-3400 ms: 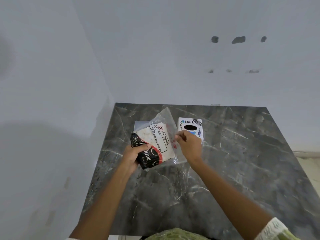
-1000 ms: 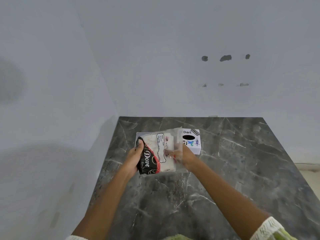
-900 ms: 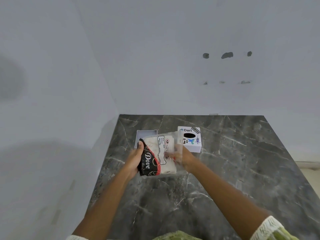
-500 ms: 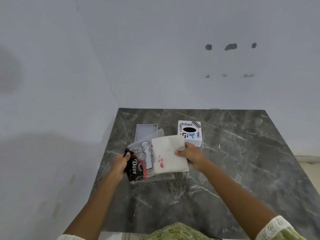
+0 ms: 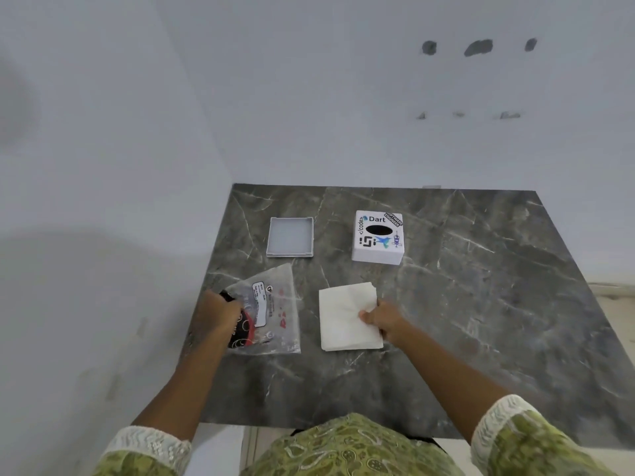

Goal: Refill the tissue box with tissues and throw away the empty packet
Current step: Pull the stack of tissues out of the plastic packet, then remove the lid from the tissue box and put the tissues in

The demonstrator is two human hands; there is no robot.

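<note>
A white stack of tissues [image 5: 345, 317] lies flat on the dark marble table [image 5: 481, 304], and my right hand [image 5: 381, 319] pinches its right edge. To the left, the clear plastic packet [image 5: 275, 304] with a black and red label lies flattened on the table, with my left hand [image 5: 216, 316] closed on its left end. The white tissue box cover [image 5: 378, 240] with stickers and a dark oval slot stands behind the tissues. Left of it sits the shallow grey box base [image 5: 290, 237], open side up and holding nothing.
White walls close the table on the left and at the back. The table's near edge [image 5: 343, 427] is just in front of my body. Bare marble stretches to the right of the box cover.
The tissue stack has come out of the packet. My hands moved apart and down, and both the stack and the packet now rest on the table.
</note>
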